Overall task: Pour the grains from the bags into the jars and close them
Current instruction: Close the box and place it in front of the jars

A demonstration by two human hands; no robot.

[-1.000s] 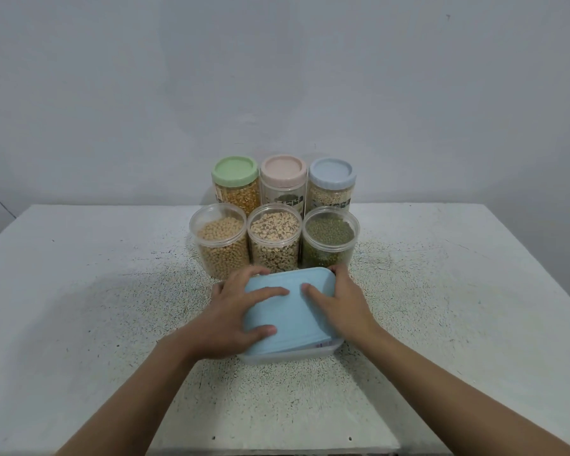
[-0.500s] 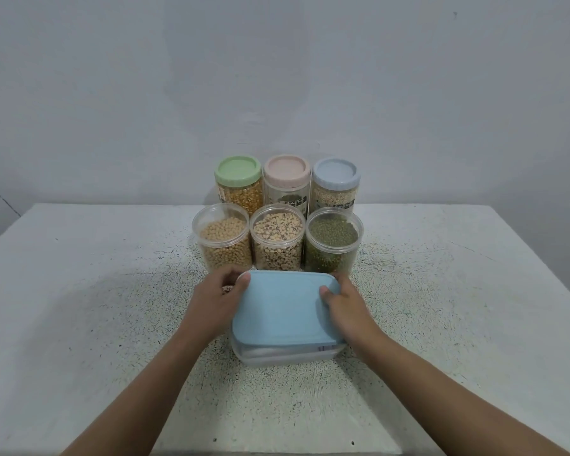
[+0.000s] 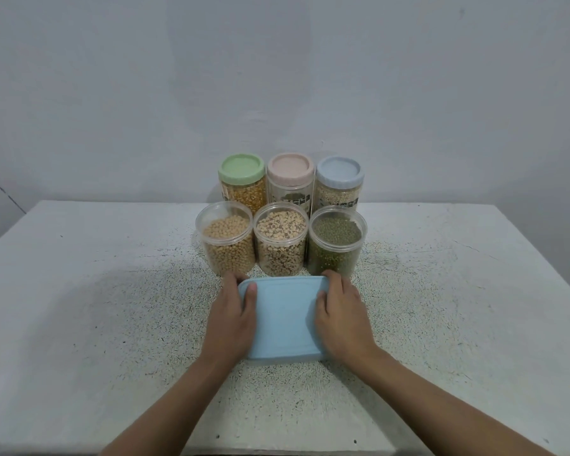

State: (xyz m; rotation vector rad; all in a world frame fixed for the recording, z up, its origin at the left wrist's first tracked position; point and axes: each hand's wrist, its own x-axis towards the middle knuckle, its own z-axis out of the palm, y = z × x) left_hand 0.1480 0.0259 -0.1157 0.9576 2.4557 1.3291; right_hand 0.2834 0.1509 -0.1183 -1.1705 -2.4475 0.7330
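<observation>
A rectangular box with a light blue lid (image 3: 283, 319) sits on the table just in front of the jars. My left hand (image 3: 232, 319) grips its left side, thumb on the lid's far left corner. My right hand (image 3: 341, 315) grips its right side, fingers curled over the lid's edge. Behind the box stand three jars with clear lids: yellow beans (image 3: 226, 241), speckled beans (image 3: 281, 241) and green beans (image 3: 334, 241). Further back are three taller jars with a green lid (image 3: 241, 166), a pink lid (image 3: 290, 167) and a blue lid (image 3: 339, 171).
The white speckled table (image 3: 112, 307) stretches out on both sides of the jars. A plain grey wall rises behind the table's far edge. No bags are in view.
Both hands slid from the lid's top to the sides of the box. The box now lies closer to the front row of jars.
</observation>
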